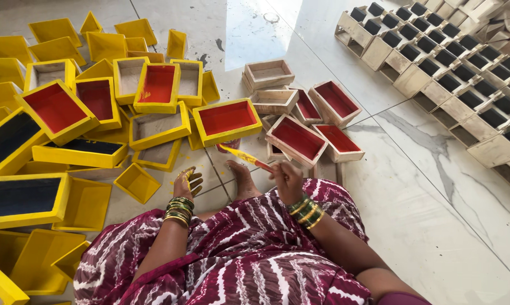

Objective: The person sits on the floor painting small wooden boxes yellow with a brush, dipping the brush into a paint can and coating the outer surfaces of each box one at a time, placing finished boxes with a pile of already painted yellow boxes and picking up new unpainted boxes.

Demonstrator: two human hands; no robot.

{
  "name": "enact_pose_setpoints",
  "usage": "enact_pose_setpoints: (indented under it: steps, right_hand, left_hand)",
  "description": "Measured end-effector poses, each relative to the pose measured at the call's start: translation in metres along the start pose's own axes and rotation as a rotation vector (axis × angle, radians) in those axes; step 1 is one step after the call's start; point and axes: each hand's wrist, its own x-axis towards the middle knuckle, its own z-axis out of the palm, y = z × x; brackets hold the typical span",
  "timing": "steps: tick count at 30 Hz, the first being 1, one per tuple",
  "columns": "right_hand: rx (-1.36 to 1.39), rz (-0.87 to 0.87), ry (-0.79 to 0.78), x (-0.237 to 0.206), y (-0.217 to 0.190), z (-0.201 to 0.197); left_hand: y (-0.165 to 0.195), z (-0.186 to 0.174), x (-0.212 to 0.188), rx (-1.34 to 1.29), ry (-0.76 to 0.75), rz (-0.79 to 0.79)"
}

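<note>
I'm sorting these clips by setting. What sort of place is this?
Probably a small craft workspace on a tiled floor: dozens of yellow-painted boxes, unpainted boxes in rows, and the right hand holding a paintbrush; the left hand is paint-smeared.

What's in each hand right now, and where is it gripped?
The right hand holds a paintbrush by the rear end of its handle. The left hand, smeared with yellow paint, holds nothing.

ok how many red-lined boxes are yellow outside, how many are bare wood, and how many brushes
red-lined boxes, yellow outside: 4
red-lined boxes, bare wood outside: 4
paintbrush: 1
total: 9
</note>
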Motion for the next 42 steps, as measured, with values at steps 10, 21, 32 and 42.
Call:
enact_pose_setpoints:
  steps: [10,21,32,42]
  right_hand:
    - [0.203,0.165,0.413,0.034,0.019,-0.073]
    - [-0.214,-0.099,0.167,0.054,-0.029,-0.058]
    - [-0.078,-0.004,0.076,0.08,-0.06,-0.1]
    - [-0.397,-0.191,-0.039,0.058,-0.068,-0.054]
  left_hand:
    - [-0.001,0.0,0.001,0.011,-0.02,-0.009]
    - [-0.002,-0.001,0.004,0.019,0.021,-0.047]
    - [-0.002,-0.001,0.003,0.027,-0.015,-0.031]
    - [-0.003,-0.003,0.003,0.017,0.009,-0.037]
